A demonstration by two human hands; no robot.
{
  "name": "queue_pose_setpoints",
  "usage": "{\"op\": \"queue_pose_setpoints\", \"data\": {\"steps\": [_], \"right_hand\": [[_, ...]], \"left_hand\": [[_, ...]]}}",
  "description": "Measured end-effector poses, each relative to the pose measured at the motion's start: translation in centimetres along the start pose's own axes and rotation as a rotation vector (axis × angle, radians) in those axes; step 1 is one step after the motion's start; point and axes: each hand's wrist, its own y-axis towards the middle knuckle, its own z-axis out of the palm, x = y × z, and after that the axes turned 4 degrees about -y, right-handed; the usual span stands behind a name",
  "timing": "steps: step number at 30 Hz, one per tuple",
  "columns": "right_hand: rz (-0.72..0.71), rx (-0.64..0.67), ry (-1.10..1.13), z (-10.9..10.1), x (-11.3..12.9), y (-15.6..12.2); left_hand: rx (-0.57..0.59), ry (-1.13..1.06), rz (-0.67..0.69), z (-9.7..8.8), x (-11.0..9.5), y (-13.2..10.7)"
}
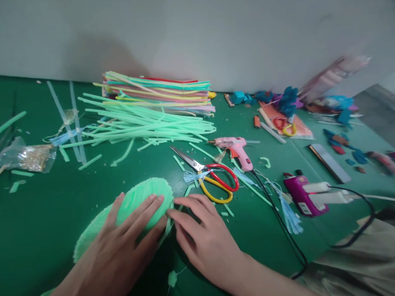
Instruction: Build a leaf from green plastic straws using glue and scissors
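A flat mint-green oval made of pipe cleaners (147, 189) lies on the green table, its near side hidden under my left hand (123, 239). That hand rests on top of it with the fingers stretched and spread. At the oval's right edge, my right hand (203, 236) pinches a mint-green pipe cleaner (168, 229) between thumb and fingertips. Just beyond my right hand are scissors (203, 169) with red and yellow handles, their blades apart. A pink hot glue gun (233, 150) lies behind them.
Loose mint pipe cleaners (145, 124) and multicoloured bundles (163, 91) lie against the wall. A glittery plastic bag (32, 157) sits at left. On the right are a purple power strip (304, 195), cables, a phone-like slab (329, 163), blue tassels (289, 214) and a second pair of scissors (285, 126).
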Motion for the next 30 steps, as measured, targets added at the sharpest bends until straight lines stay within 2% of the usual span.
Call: {"op": "queue_pose_setpoints", "data": {"steps": [9, 14, 18, 22, 30], "right_hand": [[-0.072, -0.009, -0.051, 0.15, 0.15, -0.02], [-0.1, -0.019, -0.056, -0.11, 0.07, 0.19], [-0.128, -0.018, -0.125, -0.17, 0.11, 0.27], [-0.157, -0.016, -0.192, -0.02, 0.09, 0.17], [-0.175, 0.0, -0.32, 0.26, 0.12, -0.19]], "left_hand": [[-0.03, -0.134, -0.067, 0.3, -0.02, -0.59], [-0.111, -0.217, -0.054, -0.39, 0.14, -0.49], [-0.066, -0.184, -0.01, -0.66, 0.33, -0.19], [-0.091, -0.194, -0.06, -0.61, 0.34, -0.01], [-0.052, -0.08, 0.008, -0.51, 0.65, -0.13]]}}
